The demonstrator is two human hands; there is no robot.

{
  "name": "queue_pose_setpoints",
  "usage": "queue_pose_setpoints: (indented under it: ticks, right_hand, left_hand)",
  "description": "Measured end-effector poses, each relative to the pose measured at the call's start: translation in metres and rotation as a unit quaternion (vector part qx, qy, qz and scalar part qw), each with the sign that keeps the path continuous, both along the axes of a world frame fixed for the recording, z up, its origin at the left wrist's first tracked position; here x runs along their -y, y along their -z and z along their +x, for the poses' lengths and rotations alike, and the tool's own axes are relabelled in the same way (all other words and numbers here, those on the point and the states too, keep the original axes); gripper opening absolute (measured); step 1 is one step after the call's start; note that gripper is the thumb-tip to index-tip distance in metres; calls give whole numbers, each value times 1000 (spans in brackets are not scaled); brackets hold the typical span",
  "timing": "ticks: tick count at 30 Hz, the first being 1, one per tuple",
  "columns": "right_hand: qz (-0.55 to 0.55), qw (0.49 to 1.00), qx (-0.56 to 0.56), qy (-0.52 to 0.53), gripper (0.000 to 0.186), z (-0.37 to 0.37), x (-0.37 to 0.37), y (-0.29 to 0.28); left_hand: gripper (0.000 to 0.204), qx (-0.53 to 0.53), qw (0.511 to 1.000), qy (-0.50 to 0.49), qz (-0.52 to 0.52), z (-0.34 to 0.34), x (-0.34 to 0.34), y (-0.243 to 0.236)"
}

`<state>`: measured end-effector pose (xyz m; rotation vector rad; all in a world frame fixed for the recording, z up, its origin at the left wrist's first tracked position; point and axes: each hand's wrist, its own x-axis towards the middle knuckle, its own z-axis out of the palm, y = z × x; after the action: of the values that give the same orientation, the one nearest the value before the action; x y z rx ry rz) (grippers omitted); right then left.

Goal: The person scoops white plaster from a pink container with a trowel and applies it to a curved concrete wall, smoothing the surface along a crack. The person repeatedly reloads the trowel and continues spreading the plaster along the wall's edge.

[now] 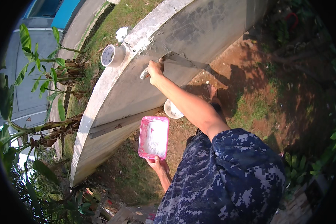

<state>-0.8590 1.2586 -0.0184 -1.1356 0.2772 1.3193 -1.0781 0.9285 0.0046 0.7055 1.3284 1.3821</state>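
My left hand (pixel 159 166) grips the near end of a pink plastic tub (pixel 140 138), thumb at its rim. White paste (pixel 155 136) is smeared over the tub's bottom and sides. With my right arm stretched forward, my right hand (pixel 155 70) is closed around a pale-handled tool (pixel 143 74) at the face of a grey concrete wall (pixel 115 99). The tool's handle end sticks out to the left of the fist; its working end is mostly hidden, so its exact kind cannot be told. Right of the fist, a jagged crack (pixel 183 56) runs along the wall, with patchy darker plaster above.
On the wall's top stands a white round tub (pixel 114 56), beside a crumpled white bag (pixel 122 33). A white bowl (pixel 173 109) rests on the ground at the wall's foot, near my bare foot (pixel 212 91). Banana plants (pixel 52 74) grow beyond the wall.
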Motion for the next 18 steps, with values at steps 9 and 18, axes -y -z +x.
queue_pose_setpoints:
  ticks: [9,18]
  right_hand:
    - [138,975,102,-142,83,-52,55,-76]
    - [14,999,23,26,70,-7,42,2]
  left_hand:
    - [94,0,999,43,-17,-7,-15,11]
    - [96,6,999,41,-4,-5,-19,6]
